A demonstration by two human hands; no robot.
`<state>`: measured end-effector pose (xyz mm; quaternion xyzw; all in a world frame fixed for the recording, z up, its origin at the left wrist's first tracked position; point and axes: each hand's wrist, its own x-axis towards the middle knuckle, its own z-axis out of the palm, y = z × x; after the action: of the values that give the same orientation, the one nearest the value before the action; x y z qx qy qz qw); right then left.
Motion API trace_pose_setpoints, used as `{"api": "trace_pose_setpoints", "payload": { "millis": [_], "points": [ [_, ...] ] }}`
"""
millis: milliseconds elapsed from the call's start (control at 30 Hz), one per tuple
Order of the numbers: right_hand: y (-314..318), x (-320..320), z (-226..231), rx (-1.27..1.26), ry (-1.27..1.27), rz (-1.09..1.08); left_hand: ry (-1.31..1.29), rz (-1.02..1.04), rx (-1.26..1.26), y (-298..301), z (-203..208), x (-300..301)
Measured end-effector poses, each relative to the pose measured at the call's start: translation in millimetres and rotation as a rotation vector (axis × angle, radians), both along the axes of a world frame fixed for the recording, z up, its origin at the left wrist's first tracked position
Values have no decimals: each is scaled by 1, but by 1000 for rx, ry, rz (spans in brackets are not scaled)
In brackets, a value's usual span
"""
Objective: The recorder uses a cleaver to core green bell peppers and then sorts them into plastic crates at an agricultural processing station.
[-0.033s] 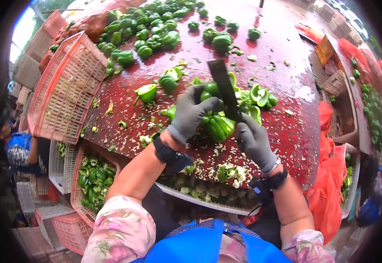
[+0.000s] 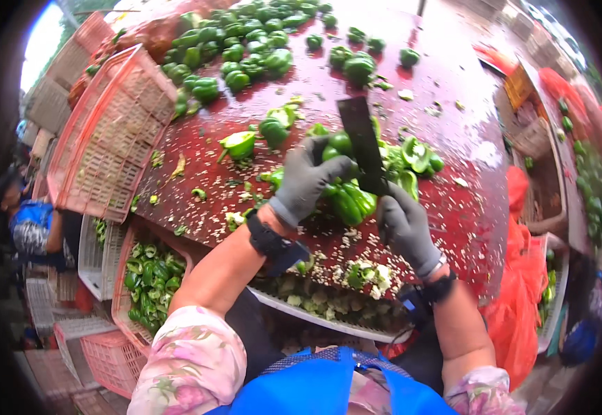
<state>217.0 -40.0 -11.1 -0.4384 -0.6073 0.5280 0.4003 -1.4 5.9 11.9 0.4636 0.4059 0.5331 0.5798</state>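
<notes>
Pinching a glossy round green bell pepper (image 2: pixel 341 143) over the red tabletop (image 2: pixel 474 225) in my grey-gloved left hand (image 2: pixel 303 178), grey-gloved right hand (image 2: pixel 406 234) wrapped round a dark rectangular-bladed knife (image 2: pixel 361 140), I see no clear change, so no progress.

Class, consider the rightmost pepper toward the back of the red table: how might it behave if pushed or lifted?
The rightmost pepper looks rounded, so it would probably roll. It is likely light for its size, as an opened pepper looks hollow. The red table shines as if wet, so the pepper might slide.
</notes>
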Motion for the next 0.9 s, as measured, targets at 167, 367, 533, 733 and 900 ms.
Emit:
{"api": "trace_pose_setpoints", "payload": {
  "millis": [167,367,533,733,900],
  "points": [
    [-7,-18,12,-523,397,-202,313,-61,178,-19,-3,-24],
    [-2,-1,-11,-459,419,-245,1020,86,577,56,-27,-104],
    [4,-11,-6,-398,293,-202,1546,675,308,196,-46,-247],
    [3,-7,-10,-367,182,-193,1694,634,-280,265,-77,-318],
    [2,-3,-11,-328,93,-154,1517,742,-115,240,-99,-309]
  ]
}}
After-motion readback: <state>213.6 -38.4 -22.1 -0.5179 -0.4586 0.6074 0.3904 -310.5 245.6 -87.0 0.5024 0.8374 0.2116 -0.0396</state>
